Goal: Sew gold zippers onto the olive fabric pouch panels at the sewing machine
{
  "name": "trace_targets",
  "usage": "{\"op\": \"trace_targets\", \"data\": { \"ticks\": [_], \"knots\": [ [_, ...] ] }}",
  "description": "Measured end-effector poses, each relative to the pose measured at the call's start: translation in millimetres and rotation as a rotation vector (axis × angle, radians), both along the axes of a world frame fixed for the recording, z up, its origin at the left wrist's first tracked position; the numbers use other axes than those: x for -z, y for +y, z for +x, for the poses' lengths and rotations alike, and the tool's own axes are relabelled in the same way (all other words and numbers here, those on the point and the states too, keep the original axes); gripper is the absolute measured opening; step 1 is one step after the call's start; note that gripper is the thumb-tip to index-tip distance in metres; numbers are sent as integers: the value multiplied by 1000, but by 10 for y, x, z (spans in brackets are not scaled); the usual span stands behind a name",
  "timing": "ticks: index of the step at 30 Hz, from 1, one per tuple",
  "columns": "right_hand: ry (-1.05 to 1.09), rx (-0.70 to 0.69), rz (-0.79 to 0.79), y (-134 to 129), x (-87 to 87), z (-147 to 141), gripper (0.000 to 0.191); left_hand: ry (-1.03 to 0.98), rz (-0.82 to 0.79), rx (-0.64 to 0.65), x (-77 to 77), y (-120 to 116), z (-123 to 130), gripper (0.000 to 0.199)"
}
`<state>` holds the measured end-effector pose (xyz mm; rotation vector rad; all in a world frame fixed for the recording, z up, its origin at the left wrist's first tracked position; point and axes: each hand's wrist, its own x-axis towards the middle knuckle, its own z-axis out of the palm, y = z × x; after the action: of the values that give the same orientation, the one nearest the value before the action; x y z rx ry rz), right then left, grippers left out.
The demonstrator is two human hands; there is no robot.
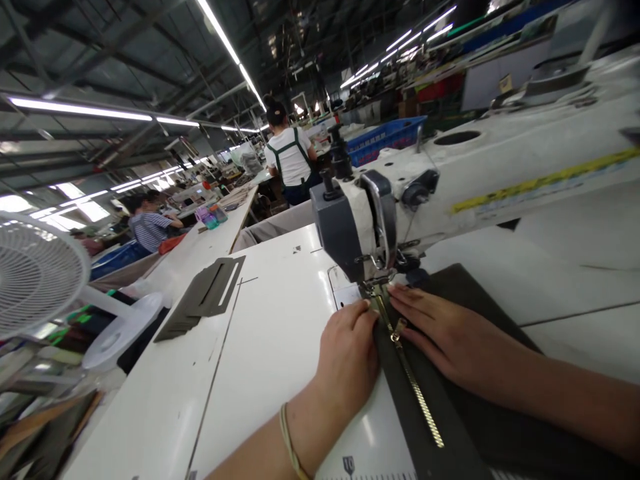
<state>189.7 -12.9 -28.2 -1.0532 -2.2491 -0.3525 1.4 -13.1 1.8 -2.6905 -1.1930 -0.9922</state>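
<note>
A dark olive fabric piece lies under the sewing machine's needle area. Along it runs a gold-toothed zipper with a metal zipper pull. My left hand is closed at the fabric's left edge, its fingers curled and the fingertips partly hidden. On the other side of the zipper, my right hand rests flat on the fabric, fingers stretched toward the presser foot. The sewing machine, white with a dark grey head, stands just beyond both hands.
Cut olive pieces lie stacked on the white table at left. A white fan stands beyond the table's left edge. Behind the machine is a blue crate. A person in a white shirt works farther back.
</note>
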Motion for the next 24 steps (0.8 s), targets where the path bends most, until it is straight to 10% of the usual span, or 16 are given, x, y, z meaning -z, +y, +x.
{"op": "trace_targets", "data": {
  "ticks": [24],
  "knots": [
    [-75, -101, -5, 179, -28, 95, 39, 207, 0, 90, -51, 130, 9, 21]
  ]
}}
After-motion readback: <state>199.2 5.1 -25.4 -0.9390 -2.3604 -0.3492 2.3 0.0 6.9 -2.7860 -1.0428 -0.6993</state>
